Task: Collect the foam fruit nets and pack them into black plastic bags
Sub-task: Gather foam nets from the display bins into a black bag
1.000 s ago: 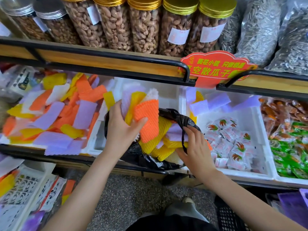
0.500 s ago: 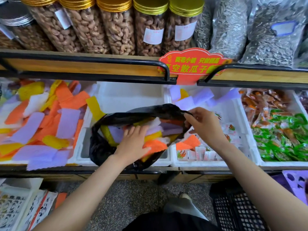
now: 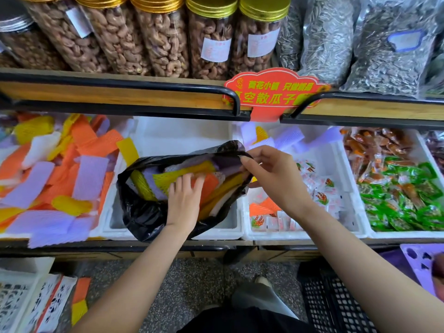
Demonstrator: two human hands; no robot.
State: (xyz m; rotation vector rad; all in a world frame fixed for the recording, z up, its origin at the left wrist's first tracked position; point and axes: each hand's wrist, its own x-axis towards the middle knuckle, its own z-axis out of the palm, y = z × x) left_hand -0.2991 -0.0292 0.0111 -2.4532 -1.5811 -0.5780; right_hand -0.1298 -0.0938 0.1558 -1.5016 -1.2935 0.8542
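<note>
Left hand (image 3: 183, 203) has pushed deeper, straight fingers (image 3: 187, 183) pressing foam nets (image 3: 212, 187); right hand (image 3: 276, 179) pinches the black bag (image 3: 141, 215) rim.

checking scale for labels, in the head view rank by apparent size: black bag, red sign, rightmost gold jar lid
1. black bag
2. red sign
3. rightmost gold jar lid, cropped by the top edge

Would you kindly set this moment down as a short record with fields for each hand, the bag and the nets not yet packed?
left hand: fingers straight, pressing foam nets down inside the black bag
right hand: pinches the bag's rim, holding the mouth open
bag position: in a white bin on the lower shelf
unpacked: loose nets piled to the left of that bin
</note>
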